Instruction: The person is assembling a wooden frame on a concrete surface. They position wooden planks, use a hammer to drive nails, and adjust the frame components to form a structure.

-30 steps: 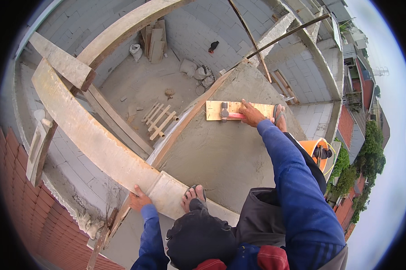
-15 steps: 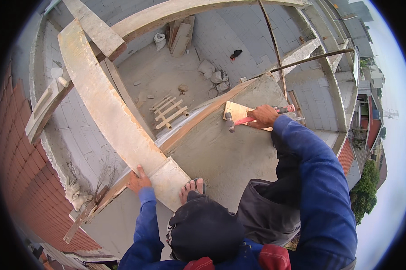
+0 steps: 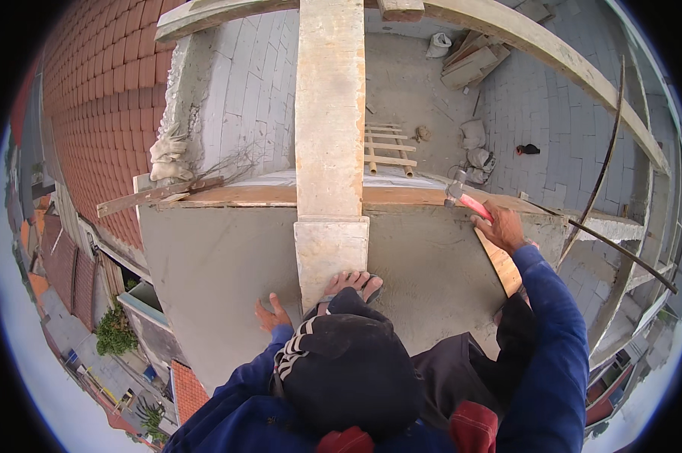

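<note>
In my right hand (image 3: 501, 225) is a hammer (image 3: 473, 204), gripped by its red handle, the metal head pointing away toward the slab's far edge. Just below that hand lies a small plywood piece (image 3: 502, 264) on the grey concrete slab (image 3: 220, 264). My left hand (image 3: 271, 313) is open with fingers apart, low over the slab and left of a board; whether it touches the concrete I cannot tell. A long pale plank (image 3: 330, 113) runs straight away from me across the gap. A shorter board (image 3: 331, 245) lies at its near end, under a sandalled foot.
A wooden strip (image 3: 243, 196) edges the slab, with a deep drop beyond it. Down there are a small bamboo frame (image 3: 390, 149) and sacks (image 3: 473, 134). A thin dark rod (image 3: 620, 257) sticks out at right. Red roof tiles (image 3: 107, 98) lie left.
The view has swung, so the plank now points straight ahead. My left hand has left the plank and come nearer me. My right hand has moved the hammer off the plywood piece.
</note>
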{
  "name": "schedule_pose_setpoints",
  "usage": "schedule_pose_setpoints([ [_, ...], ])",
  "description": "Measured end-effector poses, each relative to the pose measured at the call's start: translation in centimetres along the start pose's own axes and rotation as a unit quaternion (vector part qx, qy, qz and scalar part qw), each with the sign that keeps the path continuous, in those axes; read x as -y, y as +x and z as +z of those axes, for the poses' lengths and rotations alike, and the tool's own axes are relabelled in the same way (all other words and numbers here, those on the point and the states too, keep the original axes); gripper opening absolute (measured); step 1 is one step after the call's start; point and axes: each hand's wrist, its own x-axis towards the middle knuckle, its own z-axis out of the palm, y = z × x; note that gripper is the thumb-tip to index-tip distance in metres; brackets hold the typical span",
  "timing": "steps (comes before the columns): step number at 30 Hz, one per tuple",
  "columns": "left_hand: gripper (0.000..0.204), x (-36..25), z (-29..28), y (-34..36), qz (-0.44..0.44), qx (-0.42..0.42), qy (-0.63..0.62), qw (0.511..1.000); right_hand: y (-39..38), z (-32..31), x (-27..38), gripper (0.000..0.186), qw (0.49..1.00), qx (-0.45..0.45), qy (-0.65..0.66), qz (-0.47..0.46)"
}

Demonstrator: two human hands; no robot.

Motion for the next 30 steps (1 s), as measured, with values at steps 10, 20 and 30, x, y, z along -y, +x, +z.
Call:
schedule_pose_setpoints([
  [10,0.068,9.7,2.9,-4.2,0.017,0.232,0.051,0.971,-5.7,0.7,-1.8,0.033,0.99,0.115,-0.013,-0.079],
  [20,0.049,-12.3,8.2,-10.5,0.579,0.236,0.287,0.726,-10.0,-0.7,-4.5,0.032,0.994,0.108,0.0,-0.01],
  [30,0.055,-17.1,4.0,-13.8,0.472,0.3,0.352,0.751,-7.6,2.3,-7.3,0.045,0.922,0.224,-0.316,0.01],
])
